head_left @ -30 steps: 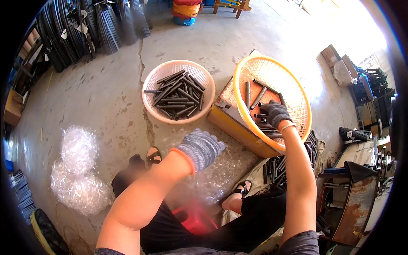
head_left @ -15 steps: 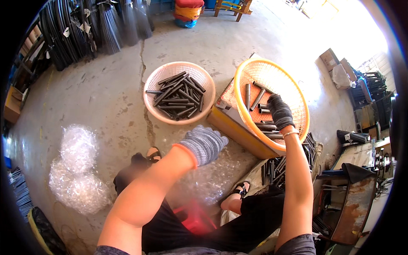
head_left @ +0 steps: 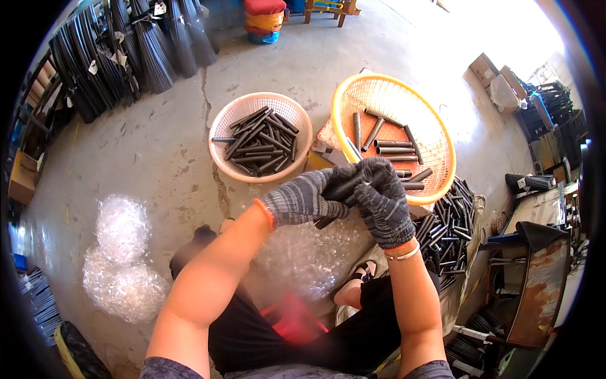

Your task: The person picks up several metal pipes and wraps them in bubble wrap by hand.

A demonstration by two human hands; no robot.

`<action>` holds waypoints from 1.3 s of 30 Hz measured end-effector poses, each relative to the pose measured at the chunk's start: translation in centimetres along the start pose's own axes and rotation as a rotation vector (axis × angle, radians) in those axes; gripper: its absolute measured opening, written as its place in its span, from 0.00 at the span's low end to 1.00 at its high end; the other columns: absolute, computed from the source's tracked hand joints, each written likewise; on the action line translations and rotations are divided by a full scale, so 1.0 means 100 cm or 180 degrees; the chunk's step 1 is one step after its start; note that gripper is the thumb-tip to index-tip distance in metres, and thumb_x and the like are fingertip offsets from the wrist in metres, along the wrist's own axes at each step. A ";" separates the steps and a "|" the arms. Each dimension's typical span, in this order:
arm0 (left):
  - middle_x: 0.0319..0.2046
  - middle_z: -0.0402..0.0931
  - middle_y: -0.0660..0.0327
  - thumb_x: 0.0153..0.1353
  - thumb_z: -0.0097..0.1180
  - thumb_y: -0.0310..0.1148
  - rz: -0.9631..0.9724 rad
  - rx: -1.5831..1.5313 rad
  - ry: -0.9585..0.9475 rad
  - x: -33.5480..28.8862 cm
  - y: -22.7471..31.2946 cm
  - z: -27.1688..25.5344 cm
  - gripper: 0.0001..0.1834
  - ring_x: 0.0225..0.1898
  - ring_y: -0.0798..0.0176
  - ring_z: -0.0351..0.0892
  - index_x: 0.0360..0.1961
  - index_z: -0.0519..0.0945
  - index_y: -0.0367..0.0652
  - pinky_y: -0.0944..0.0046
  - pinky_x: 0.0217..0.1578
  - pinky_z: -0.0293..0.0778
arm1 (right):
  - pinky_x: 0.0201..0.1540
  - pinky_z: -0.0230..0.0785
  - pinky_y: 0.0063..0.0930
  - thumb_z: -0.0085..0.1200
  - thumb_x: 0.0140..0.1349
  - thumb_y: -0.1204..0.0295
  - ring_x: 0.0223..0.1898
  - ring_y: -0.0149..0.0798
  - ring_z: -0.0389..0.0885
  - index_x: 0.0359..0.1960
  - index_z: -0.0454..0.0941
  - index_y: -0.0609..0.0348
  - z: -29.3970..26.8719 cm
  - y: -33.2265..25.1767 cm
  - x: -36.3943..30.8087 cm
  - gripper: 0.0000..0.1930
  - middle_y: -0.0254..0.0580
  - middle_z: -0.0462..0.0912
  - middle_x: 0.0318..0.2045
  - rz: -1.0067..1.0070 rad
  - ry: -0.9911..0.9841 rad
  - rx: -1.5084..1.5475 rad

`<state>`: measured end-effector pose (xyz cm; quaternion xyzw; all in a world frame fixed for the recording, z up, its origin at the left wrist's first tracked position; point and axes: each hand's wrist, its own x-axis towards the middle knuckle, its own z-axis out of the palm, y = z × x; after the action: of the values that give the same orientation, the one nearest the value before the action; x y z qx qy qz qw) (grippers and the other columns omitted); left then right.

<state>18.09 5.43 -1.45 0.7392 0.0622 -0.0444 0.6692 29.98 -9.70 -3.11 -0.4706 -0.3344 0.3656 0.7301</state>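
Observation:
My left hand (head_left: 300,197), in a grey knitted glove, is closed around dark tubes (head_left: 344,191) in front of me. My right hand (head_left: 384,211), gloved the same way, meets it and grips the tubes from the other side. One tube end pokes out below the left fingers; how many tubes are held is hidden. Just beyond the hands, a yellow-orange plastic basket (head_left: 444,120) leans tilted, with several loose dark tubes (head_left: 394,150) inside. To its left on the floor stands a pale pink basket (head_left: 221,161), heaped with similar tubes (head_left: 268,140).
A large pile of dark tubes (head_left: 451,227) lies on sacking by my right leg. Clear plastic shreds (head_left: 303,256) cover the floor between my feet, and bundled clear plastic (head_left: 123,271) sits at left. Bundles of long black rods (head_left: 145,50) stand far left.
My right hand has come out of the yellow-orange basket, back and left to my left hand. Both hands now hold dark tubes together; the left was empty-looking before.

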 end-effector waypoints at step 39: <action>0.33 0.78 0.57 0.59 0.58 0.40 -0.0435 -0.1191 -0.0929 0.012 -0.018 0.011 0.21 0.32 0.66 0.79 0.47 0.71 0.36 0.67 0.35 0.77 | 0.27 0.68 0.33 0.51 0.59 0.77 0.24 0.44 0.80 0.34 0.75 0.63 -0.019 -0.007 0.001 0.03 0.49 0.80 0.24 -0.1233 0.0597 -0.3743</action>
<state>19.00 4.60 -3.47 0.5822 0.0219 -0.1836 0.7917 31.77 -10.71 -3.08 -0.7546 -0.4933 -0.0614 0.4283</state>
